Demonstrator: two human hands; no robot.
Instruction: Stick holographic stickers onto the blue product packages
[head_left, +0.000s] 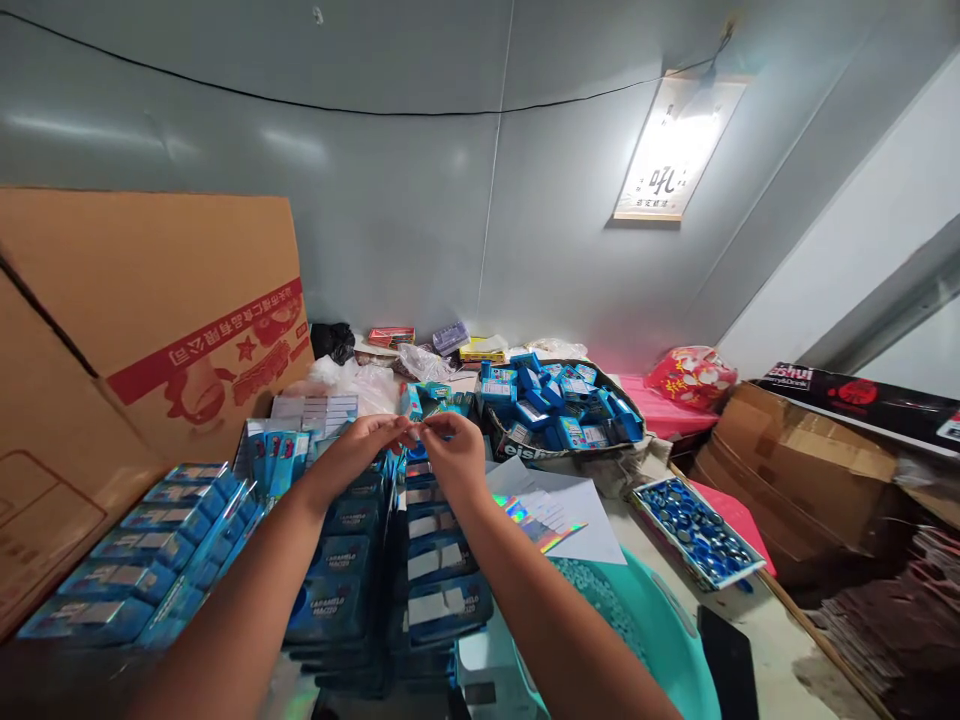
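My left hand [369, 445] and my right hand [456, 452] meet fingertip to fingertip in front of me, both in a pinch. Whatever is between the fingers is too small to make out. Below them stand two columns of stacked blue boxes: one with boxes printed "Caramelo Macizo" [327, 600], the other of blue boxes with white patches [442, 605]. Just beyond the fingers sit some blue cartons [431, 393]. Right of my right hand, holographic sheets [544, 525] lie on white paper [592, 505].
A large cardboard box [150, 260] rises at left, beside wrapped blue packs [97, 615]. A black-edged tray [517, 447] holds many small blue boxes. A teal basin [686, 650] contains small pale-blue pieces. At right are a tray of shiny blue round pieces [697, 530] and a brown carton [795, 470].
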